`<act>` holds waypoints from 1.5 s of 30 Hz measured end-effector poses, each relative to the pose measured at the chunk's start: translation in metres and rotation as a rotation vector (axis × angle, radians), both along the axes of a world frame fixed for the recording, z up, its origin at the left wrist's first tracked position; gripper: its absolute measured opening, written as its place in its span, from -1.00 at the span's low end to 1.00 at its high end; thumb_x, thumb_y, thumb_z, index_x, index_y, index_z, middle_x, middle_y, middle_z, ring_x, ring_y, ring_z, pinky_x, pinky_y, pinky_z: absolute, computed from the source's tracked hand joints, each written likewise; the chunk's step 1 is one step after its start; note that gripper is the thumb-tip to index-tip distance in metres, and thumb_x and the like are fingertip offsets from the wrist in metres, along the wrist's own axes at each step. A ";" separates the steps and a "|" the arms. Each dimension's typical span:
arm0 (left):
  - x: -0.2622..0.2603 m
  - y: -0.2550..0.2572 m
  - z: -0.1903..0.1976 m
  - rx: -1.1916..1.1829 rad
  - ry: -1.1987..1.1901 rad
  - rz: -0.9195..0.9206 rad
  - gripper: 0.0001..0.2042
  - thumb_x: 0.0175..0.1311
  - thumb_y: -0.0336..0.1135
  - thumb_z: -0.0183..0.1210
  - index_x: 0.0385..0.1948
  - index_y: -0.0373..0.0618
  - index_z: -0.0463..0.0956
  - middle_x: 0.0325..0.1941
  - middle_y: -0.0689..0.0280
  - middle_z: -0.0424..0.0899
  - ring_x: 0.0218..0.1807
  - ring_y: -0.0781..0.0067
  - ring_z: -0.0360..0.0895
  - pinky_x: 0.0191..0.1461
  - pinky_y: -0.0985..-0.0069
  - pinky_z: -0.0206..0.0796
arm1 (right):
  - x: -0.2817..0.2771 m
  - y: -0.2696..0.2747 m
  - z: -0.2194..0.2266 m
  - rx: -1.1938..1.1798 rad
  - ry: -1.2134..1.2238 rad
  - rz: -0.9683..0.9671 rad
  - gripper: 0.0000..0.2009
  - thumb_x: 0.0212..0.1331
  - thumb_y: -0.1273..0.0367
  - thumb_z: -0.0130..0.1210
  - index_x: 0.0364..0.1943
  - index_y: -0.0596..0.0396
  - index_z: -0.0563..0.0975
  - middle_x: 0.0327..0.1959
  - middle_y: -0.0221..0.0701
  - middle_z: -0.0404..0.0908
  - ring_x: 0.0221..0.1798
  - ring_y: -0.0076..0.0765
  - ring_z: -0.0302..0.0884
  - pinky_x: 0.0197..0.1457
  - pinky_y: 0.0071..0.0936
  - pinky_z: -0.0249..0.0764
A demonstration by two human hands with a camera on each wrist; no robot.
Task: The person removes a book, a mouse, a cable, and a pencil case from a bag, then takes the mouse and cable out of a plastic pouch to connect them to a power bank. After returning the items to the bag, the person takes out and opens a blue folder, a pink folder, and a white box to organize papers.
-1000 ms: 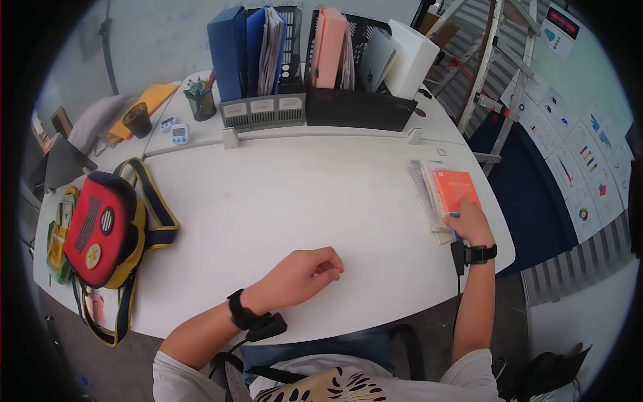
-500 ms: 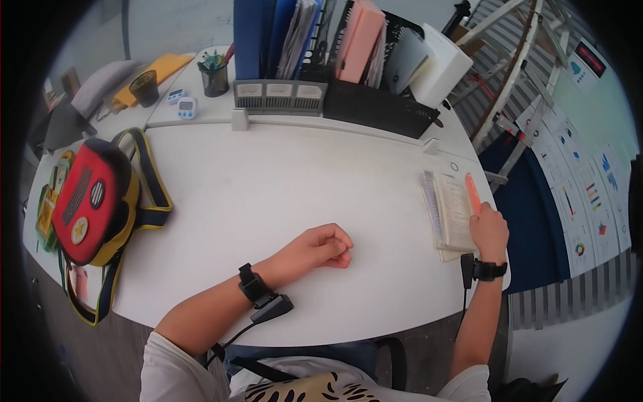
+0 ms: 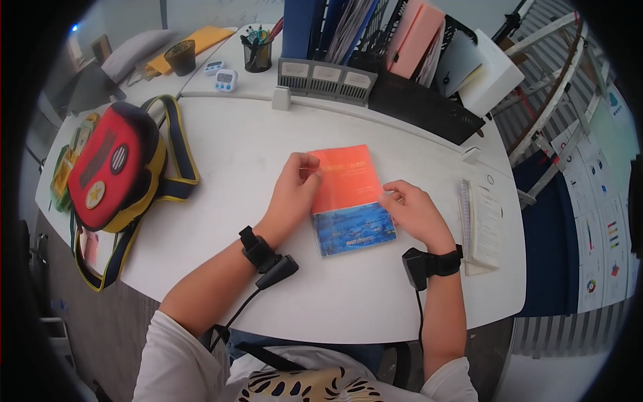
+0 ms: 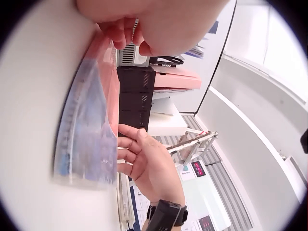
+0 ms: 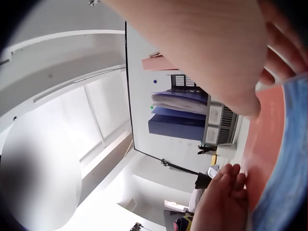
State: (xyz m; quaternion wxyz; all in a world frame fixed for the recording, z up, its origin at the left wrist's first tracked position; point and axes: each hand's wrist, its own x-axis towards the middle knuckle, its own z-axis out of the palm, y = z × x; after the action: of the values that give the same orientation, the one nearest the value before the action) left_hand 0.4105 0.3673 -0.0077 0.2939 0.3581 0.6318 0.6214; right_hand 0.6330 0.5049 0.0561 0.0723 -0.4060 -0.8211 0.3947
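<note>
An orange-red paperback book (image 3: 345, 174) with a blue band across its lower part lies in front of the person at mid-table. At its upper left edge is the left hand (image 3: 295, 191), fingers loosely bent and fingertips right at the cover's edge. By the right edge, the right hand (image 3: 416, 213) has its fingers spread and slightly bent, its thumb apart from the cover in the left wrist view. That view shows the book (image 4: 86, 120) edge-on, blue band nearest, with the right hand (image 4: 154, 166) beyond it. Both wrists wear black straps with cameras.
Other books (image 3: 483, 224), one spiral-bound, lie at the table's right side. A red and black backpack (image 3: 114, 171) sits at the left. Behind a low divider stand file racks (image 3: 422, 104), a pen cup (image 3: 257, 53) and small white timers (image 3: 226, 80).
The right hand has lifted the orange-red book off the stack at the right and brought it leftward to mid-table. The left hand has moved forward to its left edge. The head view has shifted.
</note>
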 end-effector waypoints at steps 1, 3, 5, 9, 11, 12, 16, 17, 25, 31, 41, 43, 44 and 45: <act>-0.003 0.001 -0.001 -0.012 -0.004 0.009 -0.74 0.50 -0.41 0.12 0.14 -0.26 0.44 0.08 0.19 0.62 0.09 0.36 0.61 0.20 0.40 0.48 | -0.006 -0.004 0.004 0.047 -0.019 -0.010 -0.52 0.40 0.16 0.24 0.20 0.28 0.60 -0.08 -0.04 0.77 -0.03 -0.04 0.77 0.08 -0.20 0.63; -0.006 0.001 -0.003 -0.012 -0.011 -0.024 -0.80 0.53 -0.43 0.06 0.09 -0.22 0.44 0.06 0.28 0.57 0.05 0.49 0.57 0.06 0.52 0.47 | -0.013 -0.007 0.005 0.172 -0.019 0.045 -0.54 0.41 0.18 0.23 0.18 0.29 0.61 -0.11 -0.05 0.77 -0.07 -0.06 0.77 0.06 -0.20 0.63; -0.005 0.001 -0.001 -0.026 0.011 -0.035 -0.80 0.52 -0.45 0.06 0.08 -0.22 0.44 0.03 0.30 0.58 0.04 0.49 0.58 0.06 0.52 0.47 | -0.016 -0.007 0.003 0.301 -0.017 0.096 -0.56 0.42 0.19 0.21 0.16 0.30 0.61 -0.13 -0.06 0.77 -0.11 -0.07 0.76 0.04 -0.21 0.63; -0.007 -0.001 -0.002 -0.018 -0.001 -0.105 -0.82 0.60 -0.35 0.04 0.06 -0.22 0.43 -0.01 0.32 0.61 0.02 0.50 0.59 0.08 0.51 0.48 | -0.021 -0.009 0.018 0.244 0.148 0.115 -0.57 0.46 0.27 0.19 0.29 0.25 0.53 -0.21 -0.22 0.73 -0.12 -0.32 0.69 0.06 -0.29 0.59; -0.009 0.001 0.005 0.011 -0.105 -0.182 -0.70 0.66 -0.18 -0.02 0.15 -0.21 0.43 0.09 0.27 0.63 0.10 0.45 0.61 0.18 0.46 0.49 | -0.023 0.001 0.030 -0.266 0.396 0.149 -0.53 0.53 0.32 0.14 0.43 0.18 0.41 -0.05 -0.30 0.71 0.09 -0.49 0.60 0.16 -0.39 0.54; -0.010 0.000 0.009 0.044 -0.208 -0.262 -0.58 0.71 -0.01 -0.08 0.24 -0.20 0.43 0.18 0.22 0.64 0.18 0.40 0.62 0.28 0.41 0.50 | -0.030 0.003 0.026 -0.279 0.399 0.149 -0.53 0.53 0.32 0.14 0.43 0.18 0.41 -0.05 -0.30 0.71 0.09 -0.49 0.60 0.16 -0.39 0.54; -0.029 -0.005 0.023 0.126 -0.695 -0.505 -0.18 0.64 0.39 -0.39 0.57 -0.18 0.21 0.51 0.06 0.47 0.52 0.16 0.46 0.60 0.18 0.30 | -0.059 -0.016 0.007 -0.348 0.552 0.409 -0.61 0.48 0.31 0.18 0.28 0.22 0.53 0.14 -0.24 0.66 0.23 -0.30 0.58 0.39 -0.32 0.45; -0.039 -0.003 0.020 0.114 -0.727 -0.532 -0.24 0.66 0.31 -0.27 0.55 -0.21 0.22 0.49 0.08 0.49 0.49 0.18 0.48 0.58 0.20 0.33 | -0.061 -0.015 0.001 0.043 0.457 0.527 -0.61 0.44 0.32 0.19 0.24 0.23 0.55 0.15 -0.18 0.66 0.27 -0.17 0.56 0.42 -0.25 0.44; -0.045 -0.005 0.030 -0.102 -0.492 -0.356 -0.44 0.55 -0.27 0.22 0.46 -0.32 0.28 0.37 0.11 0.58 0.37 0.30 0.56 0.46 0.30 0.44 | -0.046 0.052 -0.051 0.516 0.243 0.300 -0.59 0.42 0.23 0.19 0.23 0.18 0.59 0.23 -0.12 0.61 0.36 0.07 0.48 0.47 -0.09 0.39; -0.054 -0.006 0.030 -0.265 0.058 -0.388 -0.40 0.40 -0.36 0.32 0.42 -0.20 0.27 0.16 0.21 0.62 0.18 0.47 0.58 0.33 0.41 0.43 | -0.027 0.054 -0.014 0.378 0.019 0.313 -0.69 0.39 0.27 0.22 0.05 0.19 0.69 0.00 -0.17 0.67 0.11 -0.05 0.62 0.23 -0.19 0.54; -0.047 -0.004 0.039 -0.270 -0.012 -0.392 -0.48 0.48 -0.39 0.22 0.42 -0.04 0.27 0.10 0.25 0.67 0.09 0.52 0.62 0.26 0.45 0.47 | -0.050 0.024 -0.035 -0.133 0.309 0.172 -0.66 0.46 0.29 0.16 0.19 0.17 0.65 -0.20 -0.38 0.73 -0.23 -0.47 0.64 -0.03 -0.42 0.58; -0.048 -0.004 0.038 -0.269 -0.056 -0.378 -0.52 0.52 -0.38 0.17 0.42 -0.05 0.28 0.11 0.25 0.67 0.10 0.52 0.61 0.26 0.45 0.47 | -0.051 0.026 -0.036 -0.123 0.285 0.150 -0.66 0.46 0.30 0.15 0.19 0.16 0.65 -0.22 -0.38 0.73 -0.23 -0.47 0.64 -0.02 -0.42 0.58; -0.046 -0.005 0.038 -0.273 -0.059 -0.381 -0.52 0.52 -0.38 0.17 0.42 -0.05 0.28 0.11 0.25 0.67 0.10 0.52 0.61 0.26 0.45 0.47 | -0.051 0.026 -0.037 -0.112 0.295 0.171 -0.66 0.46 0.30 0.15 0.20 0.15 0.64 -0.26 -0.40 0.71 -0.25 -0.49 0.62 -0.07 -0.44 0.57; -0.044 -0.006 0.040 -0.262 -0.066 -0.374 -0.53 0.54 -0.36 0.15 0.42 -0.05 0.28 0.10 0.25 0.67 0.09 0.53 0.61 0.26 0.45 0.47 | -0.050 0.026 -0.037 -0.101 0.305 0.194 -0.67 0.46 0.31 0.14 0.20 0.15 0.63 -0.29 -0.42 0.70 -0.28 -0.51 0.61 -0.11 -0.45 0.57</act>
State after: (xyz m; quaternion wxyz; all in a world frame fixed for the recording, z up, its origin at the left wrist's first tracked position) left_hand 0.3665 0.3616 0.0318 0.4685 0.4074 0.6198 0.4799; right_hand 0.5829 0.5307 0.0186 0.1372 -0.2636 -0.8149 0.4976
